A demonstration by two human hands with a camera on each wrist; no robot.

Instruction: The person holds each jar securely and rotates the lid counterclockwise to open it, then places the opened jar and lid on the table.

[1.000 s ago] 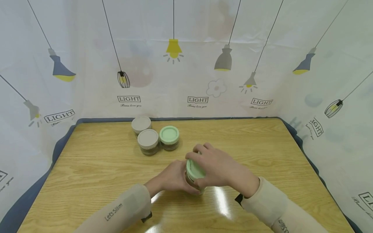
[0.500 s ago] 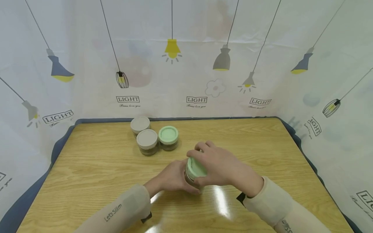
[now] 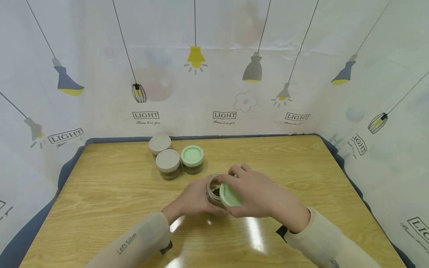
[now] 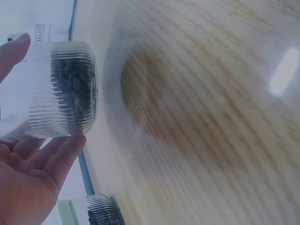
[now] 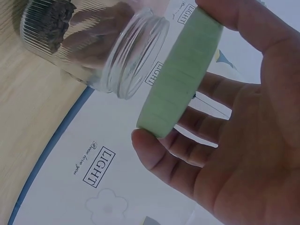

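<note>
Lamp-printed cloth (image 3: 291,22) hangs behind and at both sides of a wood-grain table (image 3: 110,201), with the open jar (image 4: 63,89) between the two hands. Dark bits (image 4: 75,89) lie heaped low in it, and its mouth is bare. On the left of the open jar, the left hand (image 3: 196,199) grips the glass, thumb and fingers on opposite faces. On its right, the right hand (image 3: 256,193) pinches the lid (image 5: 183,75) at the rim between thumb and fingertips. From the right wrist, the lid shows tilted, just beside the open jar's mouth and apart from it. Whether the jar's base touches the table is hard to tell.

Beyond the open jar, to its left, stands a green jar (image 3: 192,160); farther left are a front grey jar (image 3: 168,163) and a back grey jar (image 3: 160,144), all capped.

Uncapping looks to be the step in hand, nearly complete. The next move probably calls for a firm left grip, mouth upward so nothing spills, while the lid is drawn clear without knocking the glass.
</note>
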